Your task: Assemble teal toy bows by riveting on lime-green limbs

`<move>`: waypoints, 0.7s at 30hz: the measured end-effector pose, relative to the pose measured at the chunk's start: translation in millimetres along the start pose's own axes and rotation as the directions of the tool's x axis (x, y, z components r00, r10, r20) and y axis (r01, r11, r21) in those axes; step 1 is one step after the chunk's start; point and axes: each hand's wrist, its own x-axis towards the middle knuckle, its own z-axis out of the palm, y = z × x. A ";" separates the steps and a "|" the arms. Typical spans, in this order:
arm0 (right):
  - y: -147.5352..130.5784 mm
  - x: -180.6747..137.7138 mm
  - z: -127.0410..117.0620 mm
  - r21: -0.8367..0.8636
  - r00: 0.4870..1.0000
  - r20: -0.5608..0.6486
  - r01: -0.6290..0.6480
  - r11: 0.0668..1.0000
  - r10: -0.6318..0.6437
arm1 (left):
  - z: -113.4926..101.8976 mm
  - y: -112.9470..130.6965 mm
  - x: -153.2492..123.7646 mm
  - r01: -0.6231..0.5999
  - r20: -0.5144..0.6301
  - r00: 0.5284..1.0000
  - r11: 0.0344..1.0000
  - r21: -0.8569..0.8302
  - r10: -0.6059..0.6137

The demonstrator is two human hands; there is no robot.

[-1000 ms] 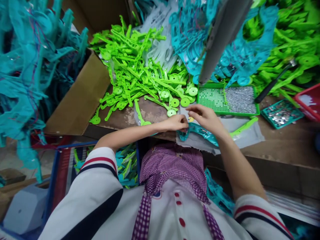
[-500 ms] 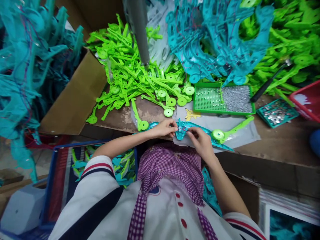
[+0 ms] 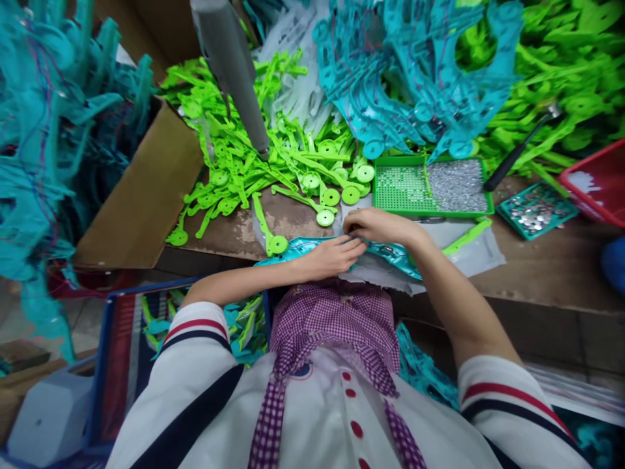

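A long teal plastic part [image 3: 390, 255] lies across the table edge in front of me, its middle covered by my hands. My left hand [image 3: 334, 256] is closed over the part's middle, fingertips pointing right. Arched above it from the right, my right hand [image 3: 383, 226] has its fingers bent and pressed together by the left fingertips. What those right fingers pinch, if anything, is hidden. A lime-green arm with a round disc [image 3: 278, 244] sits at the teal part's left end. Another lime-green arm [image 3: 469, 237] shows at the right, partly behind my right forearm.
A heap of lime-green arms [image 3: 234, 156] lies behind, under a grey tool [image 3: 239, 85] pointing down. At the right are a green tray [image 3: 434, 212] of small metal pieces, a hammer [image 3: 517, 150] and a teal tray [image 3: 537, 208]. Teal parts [image 3: 415, 85] are stacked behind; cardboard [image 3: 141, 189] stands left.
My right hand has moved up and left, over the left fingertips. My left hand now lies flatter across the teal part, hiding its middle and wires. The teal part has tilted.
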 end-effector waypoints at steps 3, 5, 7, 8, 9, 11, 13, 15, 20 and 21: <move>4.6 24.1 -6.6 0.055 0.988 0.110 0.100 0.994 -0.105 | -9.8 -0.5 6.7 -0.065 0.072 0.996 0.993 0.100 0.058; 6.3 29.3 -8.8 0.126 0.981 0.131 0.130 0.983 -0.146 | -12.5 -1.0 11.7 -0.076 0.137 0.989 0.989 0.130 0.058; 6.7 24.0 -11.0 0.211 0.989 0.080 0.109 0.971 -0.128 | -12.0 -1.9 16.6 -0.037 0.172 0.985 0.997 0.073 0.024; 6.4 17.4 -11.7 0.249 0.996 0.012 0.079 0.965 -0.085 | -11.2 -2.9 18.9 0.009 0.181 0.983 1.000 0.021 -0.013; 5.7 8.6 -11.7 0.284 0.997 -0.077 0.044 0.958 -0.023 | -10.5 -4.4 21.0 0.075 0.189 0.980 0.996 -0.043 -0.066; 2.8 -14.1 -7.1 0.356 0.952 -0.279 -0.022 0.934 0.129 | -9.5 -9.7 24.3 0.233 0.200 0.960 0.954 -0.189 -0.195; -2.4 -39.0 7.1 0.407 0.852 -0.451 -0.068 0.911 0.264 | -9.3 -17.7 26.3 0.378 0.205 0.923 0.863 -0.335 -0.325; -10.4 -59.7 31.9 0.380 0.743 -0.586 -0.101 0.920 0.323 | -8.5 -26.3 27.2 0.485 0.229 0.874 0.743 -0.462 -0.429; -38.6 -65.8 107.5 -0.044 0.691 -0.716 -0.187 0.981 0.099 | -0.9 -39.4 28.7 0.637 0.369 0.738 0.401 -0.658 -0.565; -43.2 -60.0 117.5 -0.126 0.679 -0.732 -0.204 0.971 0.048 | 0.9 -40.6 29.2 0.643 0.381 0.725 0.364 -0.674 -0.574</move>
